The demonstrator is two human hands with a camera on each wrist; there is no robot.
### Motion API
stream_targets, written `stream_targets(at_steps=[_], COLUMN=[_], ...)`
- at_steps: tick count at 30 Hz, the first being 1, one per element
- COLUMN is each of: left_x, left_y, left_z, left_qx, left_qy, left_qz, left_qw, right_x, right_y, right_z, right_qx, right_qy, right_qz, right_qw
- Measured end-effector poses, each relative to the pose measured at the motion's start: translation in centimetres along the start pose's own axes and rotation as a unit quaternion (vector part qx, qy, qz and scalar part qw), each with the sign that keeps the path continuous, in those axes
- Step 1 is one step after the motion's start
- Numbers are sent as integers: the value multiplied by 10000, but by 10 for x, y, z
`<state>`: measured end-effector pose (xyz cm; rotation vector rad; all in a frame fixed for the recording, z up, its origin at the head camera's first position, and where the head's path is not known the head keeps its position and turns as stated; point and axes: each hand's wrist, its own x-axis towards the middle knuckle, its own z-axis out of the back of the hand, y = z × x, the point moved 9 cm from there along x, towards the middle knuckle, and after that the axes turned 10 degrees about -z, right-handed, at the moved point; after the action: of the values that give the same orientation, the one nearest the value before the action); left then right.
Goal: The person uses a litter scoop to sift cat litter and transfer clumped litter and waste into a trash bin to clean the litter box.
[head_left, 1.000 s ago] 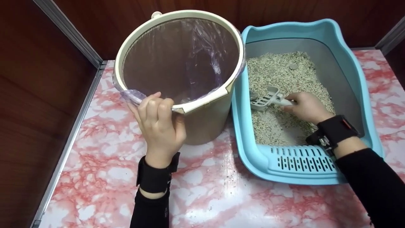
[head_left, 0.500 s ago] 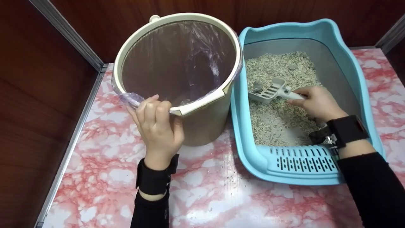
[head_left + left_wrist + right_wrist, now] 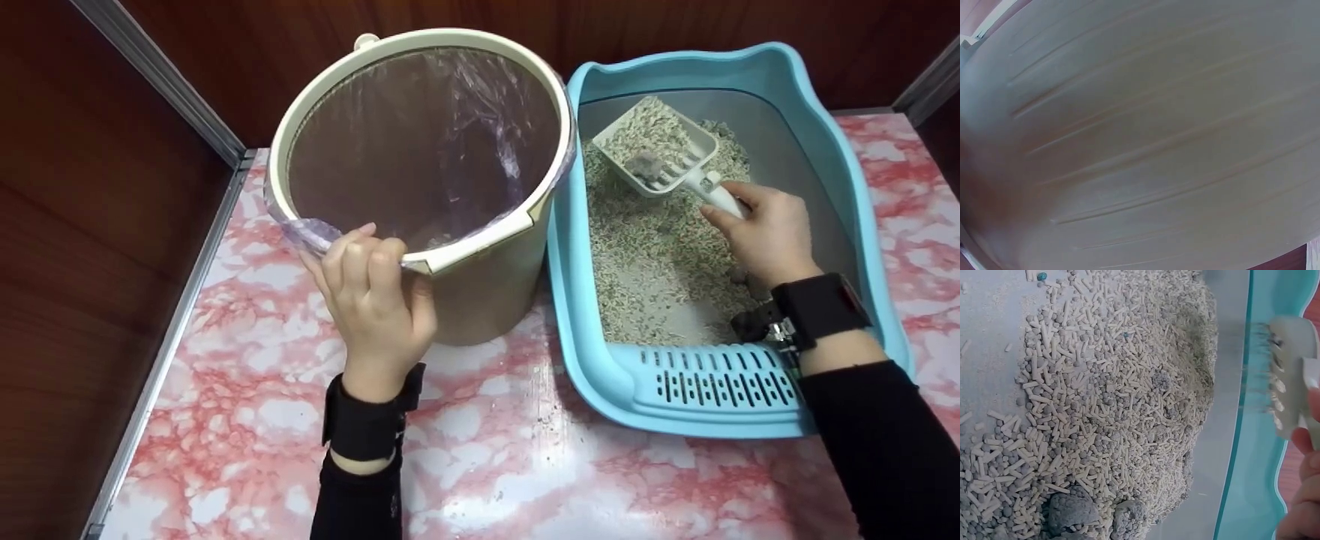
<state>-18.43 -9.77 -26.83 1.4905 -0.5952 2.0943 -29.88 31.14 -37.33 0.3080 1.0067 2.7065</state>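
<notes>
Left hand (image 3: 379, 300): fingers together, curled over the front rim of the bin (image 3: 487, 300), gripping liner (image 3: 309, 231) | right hand (image 3: 771, 229): thumb and fingers pinching the handle of the scoop (image 3: 696, 178); scoop holds litter (image 3: 651, 127) and grey clump (image 3: 649, 164) above the tray (image 3: 579, 322), toward its back-left corner | bin toward back-left corner of marbled surface (image 3: 480, 465); tray just beside, toward back-right

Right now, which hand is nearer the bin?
Left. The left hand grips the bin by its rim; the right hand is right of it, holding the scoop over the litter box.
</notes>
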Motion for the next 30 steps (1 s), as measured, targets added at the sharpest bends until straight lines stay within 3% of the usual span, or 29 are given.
stream_targets(at_steps=[6, 10, 30], left_x=[0, -1, -1], left_y=[0, 0, 1], left_z=[0, 0, -1], left_qx=[7, -11, -27], left_qy=[-6, -20, 8], left_qz=[-42, -20, -33], left_qw=[10000, 10000, 10000], right_x=[-2, -1, 1], right_y=[2, 2, -4], right_z=[8, 8, -3], right_qx=[65, 28, 350], right_qy=[-593, -687, 173], right_qz=[-37, 4, -233], right_qw=[9982, 9976, 9990])
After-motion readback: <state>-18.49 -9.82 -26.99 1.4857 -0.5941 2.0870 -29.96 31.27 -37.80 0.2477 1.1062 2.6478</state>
